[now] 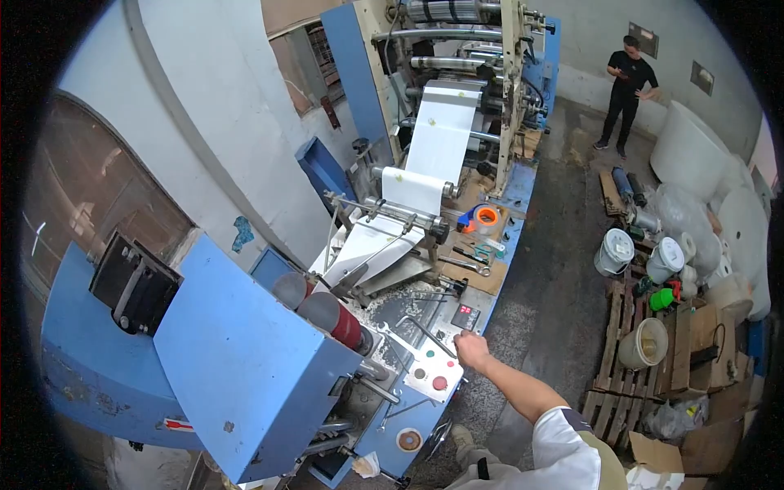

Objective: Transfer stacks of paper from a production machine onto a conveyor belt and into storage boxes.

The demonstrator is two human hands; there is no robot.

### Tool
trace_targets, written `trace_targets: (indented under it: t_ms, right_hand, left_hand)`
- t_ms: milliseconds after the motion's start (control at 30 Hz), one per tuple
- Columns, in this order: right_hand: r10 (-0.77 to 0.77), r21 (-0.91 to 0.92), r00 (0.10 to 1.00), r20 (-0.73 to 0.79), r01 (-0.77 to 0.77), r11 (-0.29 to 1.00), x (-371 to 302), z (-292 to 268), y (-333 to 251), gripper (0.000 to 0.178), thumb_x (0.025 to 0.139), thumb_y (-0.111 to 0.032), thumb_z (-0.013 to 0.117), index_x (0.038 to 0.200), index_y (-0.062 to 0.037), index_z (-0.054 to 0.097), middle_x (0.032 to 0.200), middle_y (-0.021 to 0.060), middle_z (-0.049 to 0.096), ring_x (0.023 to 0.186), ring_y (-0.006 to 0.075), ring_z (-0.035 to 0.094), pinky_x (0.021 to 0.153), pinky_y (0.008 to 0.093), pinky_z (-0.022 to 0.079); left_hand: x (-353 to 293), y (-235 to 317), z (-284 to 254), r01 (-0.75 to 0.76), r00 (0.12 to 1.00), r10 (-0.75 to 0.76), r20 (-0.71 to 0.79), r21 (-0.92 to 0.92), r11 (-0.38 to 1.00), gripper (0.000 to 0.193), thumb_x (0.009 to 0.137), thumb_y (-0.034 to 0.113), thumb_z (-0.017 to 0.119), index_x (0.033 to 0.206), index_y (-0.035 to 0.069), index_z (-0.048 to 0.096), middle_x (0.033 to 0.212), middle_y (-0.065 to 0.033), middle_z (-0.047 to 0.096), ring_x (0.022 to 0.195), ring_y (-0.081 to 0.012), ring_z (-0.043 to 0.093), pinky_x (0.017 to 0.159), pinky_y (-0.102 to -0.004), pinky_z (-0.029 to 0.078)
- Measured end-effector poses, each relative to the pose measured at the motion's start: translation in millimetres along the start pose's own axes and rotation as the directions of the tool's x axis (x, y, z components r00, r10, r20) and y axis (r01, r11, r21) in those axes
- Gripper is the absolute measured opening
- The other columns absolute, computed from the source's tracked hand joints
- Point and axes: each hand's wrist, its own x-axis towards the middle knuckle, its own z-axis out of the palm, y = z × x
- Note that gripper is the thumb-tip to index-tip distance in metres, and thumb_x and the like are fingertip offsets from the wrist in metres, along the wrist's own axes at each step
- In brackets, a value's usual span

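My right hand (471, 349), its fingers curled, is at the edge of a blue machine bench, beside a white control panel (439, 384) with red, green and dark buttons. What the fingers hold, if anything, is hidden. A dark bent bar (426, 333), like a large hex key, lies across the panel's upper edge, one end close to the hand. Next to it lies an open-ended wrench (400, 339). Just beyond the hand sits a small black box with a red display (466, 316). My left hand is out of view.
A white paper web (441, 139) runs down through rollers over a folding plate. Tools (469, 263) and an orange tape dispenser (486, 216) lie along the bench. At right are buckets (643, 341), pallets (608, 351) and large rolls (690, 147). Another person (627, 86) stands at the back.
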Motion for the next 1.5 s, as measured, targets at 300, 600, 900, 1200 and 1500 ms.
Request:
trace_targets:
  t_ms: [300, 600, 900, 1200, 1500]
  right_hand:
    - [-0.03, -0.021, 0.999, 0.038, 0.031, 0.999, -3.1, -9.5, -7.7, 0.017, 0.074, -0.004, 0.061, 0.09, -0.0037, 0.066, 0.099, 0.0165, 0.063, 0.097, 0.0326, 0.062, 0.079, 0.0408, 0.054]
    - [-0.044, -0.062, 0.998, 0.048, 0.047, 0.997, -9.4, -7.8, 0.7, 0.017, 0.074, -0.008, 0.06, 0.089, -0.0055, 0.067, 0.097, 0.013, 0.063, 0.095, 0.0313, 0.062, 0.078, 0.0412, 0.054]
    - [0.058, 0.095, 0.998, 0.021, -0.06, 0.994, -18.6, 0.2, -14.1, 0.027, 0.066, -0.007, 0.066, 0.092, -0.0012, 0.066, 0.099, 0.0207, 0.063, 0.095, 0.0374, 0.062, 0.083, 0.0448, 0.05]
    - [0.134, 0.59, 0.989, 0.069, -0.149, 0.794, -193.5, -15.5, -203.3, 0.021, 0.085, -0.009, 0.066, 0.101, 0.0044, 0.064, 0.081, 0.0135, 0.068, 0.072, 0.0167, 0.065, 0.066, 0.0308, 0.051]
    - [0.097, 0.899, 0.995, 0.002, -0.044, 0.436, -246.2, 5.7, -511.6, 0.038, 0.094, -0.018, 0.058, 0.125, 0.002, 0.052, 0.118, 0.0137, 0.059, 0.108, 0.0182, 0.056, 0.092, 0.0306, 0.044]
  left_hand:
    - [-14.5, 1.9, -22.0, 0.058, 0.998, -0.058, -0.022, -0.008, 0.998, 0.047, 0.086, 0.031, 0.062, 0.123, 0.003, 0.055, 0.094, -0.015, 0.066, 0.077, -0.0215, 0.061, 0.069, -0.0389, 0.051]
    - [15.1, 3.1, -53.7, 0.111, 0.993, -0.1, -0.061, 0.219, 0.969, 0.048, 0.087, 0.033, 0.061, 0.126, 0.005, 0.055, 0.097, -0.0139, 0.068, 0.085, -0.0229, 0.064, 0.078, -0.0389, 0.05]
    - [-74.7, 8.4, -120.0, 0.021, 1.0, -0.021, 0.011, -0.017, 1.0, 0.034, 0.092, 0.026, 0.059, 0.12, 0.006, 0.062, 0.111, -0.0079, 0.067, 0.099, -0.0201, 0.064, 0.087, -0.0312, 0.049]
    - [-200.2, 98.0, -398.4, -0.148, 0.986, 0.162, 0.036, -0.255, 0.956, 0.031, 0.097, 0.03, 0.055, 0.11, 0.002, 0.063, 0.094, -0.0052, 0.068, 0.085, -0.0129, 0.063, 0.075, -0.027, 0.051]
    - [-53.7, 185.3, -548.2, -0.748, 0.525, 0.813, -0.253, 0.319, 0.583, 0.027, 0.098, 0.021, 0.051, 0.109, -0.002, 0.061, 0.085, -0.0044, 0.064, 0.077, -0.0082, 0.058, 0.071, -0.024, 0.048]
